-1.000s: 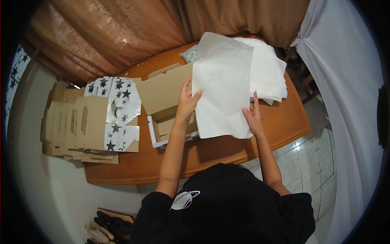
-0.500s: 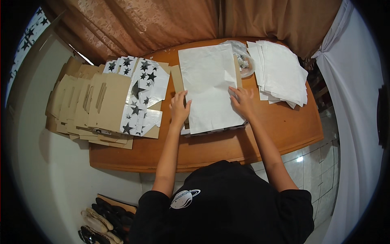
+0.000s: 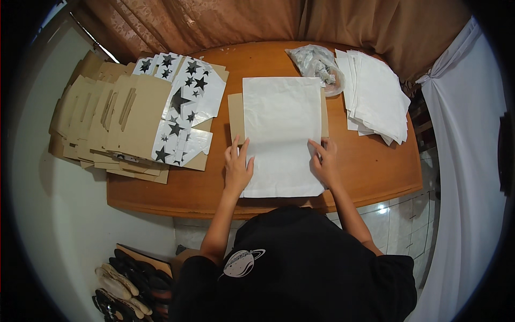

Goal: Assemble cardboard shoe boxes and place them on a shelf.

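Note:
A large white paper sheet (image 3: 281,123) lies in front of me over a piece of brown cardboard (image 3: 236,114), which shows along both sides of it. My left hand (image 3: 238,166) rests at the sheet's left edge, fingers stretched out and apart, thumb on the paper. At the right edge is my right hand (image 3: 325,162), its fingers also apart and the index fingertip touching the sheet. What the cardboard looks like beneath the sheet is hidden.
On the left stands a pile of flat brown cardboard pieces (image 3: 142,115), some with white, black-starred faces (image 3: 185,102). A clear plastic bag (image 3: 316,67) with grey bits lies beyond the sheet. White sheets (image 3: 378,96) are stacked at the right of the wooden table (image 3: 370,166).
The sheet and the cardboard under it have come nearer to me, and the sheet lies straighter. Both hands have moved toward me along its edges. The starred front edge is now covered.

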Tool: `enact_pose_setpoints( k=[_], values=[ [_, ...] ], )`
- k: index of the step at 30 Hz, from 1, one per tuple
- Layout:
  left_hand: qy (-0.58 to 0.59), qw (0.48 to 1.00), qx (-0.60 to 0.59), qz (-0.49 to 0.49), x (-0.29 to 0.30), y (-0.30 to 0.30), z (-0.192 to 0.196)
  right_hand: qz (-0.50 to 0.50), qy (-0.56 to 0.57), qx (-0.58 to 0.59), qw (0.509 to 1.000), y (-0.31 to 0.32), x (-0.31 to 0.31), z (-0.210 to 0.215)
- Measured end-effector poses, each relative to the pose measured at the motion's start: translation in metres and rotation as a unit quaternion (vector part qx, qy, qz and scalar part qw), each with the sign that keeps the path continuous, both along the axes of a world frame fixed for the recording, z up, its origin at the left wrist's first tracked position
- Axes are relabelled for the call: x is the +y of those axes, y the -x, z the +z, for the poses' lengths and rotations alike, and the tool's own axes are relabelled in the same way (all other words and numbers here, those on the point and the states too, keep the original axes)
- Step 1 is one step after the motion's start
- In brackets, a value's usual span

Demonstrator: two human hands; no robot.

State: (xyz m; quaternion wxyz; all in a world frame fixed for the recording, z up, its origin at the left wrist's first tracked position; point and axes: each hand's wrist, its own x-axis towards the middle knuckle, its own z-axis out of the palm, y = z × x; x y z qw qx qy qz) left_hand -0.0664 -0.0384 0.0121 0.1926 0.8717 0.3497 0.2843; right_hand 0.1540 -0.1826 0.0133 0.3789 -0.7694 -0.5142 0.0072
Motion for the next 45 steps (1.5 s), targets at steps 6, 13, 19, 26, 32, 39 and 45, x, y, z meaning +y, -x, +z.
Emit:
enact_pose_setpoints(
  k=[6, 13, 19, 26, 32, 39, 45],
  values=[
    [-0.063, 0.995, 0.065, 0.038, -0.012, 0.005, 0.012, -0.023, 0.019, -0.075, 0.997, 0.008, 0.001, 0.005],
    [-0.152, 0.971, 0.141, -0.117, 0.014, -0.030, 0.021, 0.041, 0.161, -0.208, 0.964, -0.008, 0.032, 0.013],
    [-0.151, 0.960, 0.206, -0.114, 0.008, -0.029, 0.002, 0.040, 0.177, -0.251, 0.951, -0.008, 0.038, -0.006],
    [-0.265, 0.861, 0.280, -0.333, 0.001, -0.023, -0.021, 0.076, 0.178, -0.276, 0.941, -0.016, 0.036, -0.003],
    [-0.143, 0.820, 0.432, -0.346, -0.006, -0.018, -0.039, 0.075, 0.205, -0.305, 0.927, -0.044, 0.035, 0.008],
    [-0.082, 0.778, 0.515, -0.351, -0.020, -0.020, -0.038, 0.066, 0.252, -0.277, 0.925, -0.051, 0.034, 0.023],
    [0.063, 0.781, 0.485, -0.388, -0.014, -0.031, -0.030, 0.052, 0.253, -0.239, 0.936, -0.054, 0.033, 0.028]
  ],
)
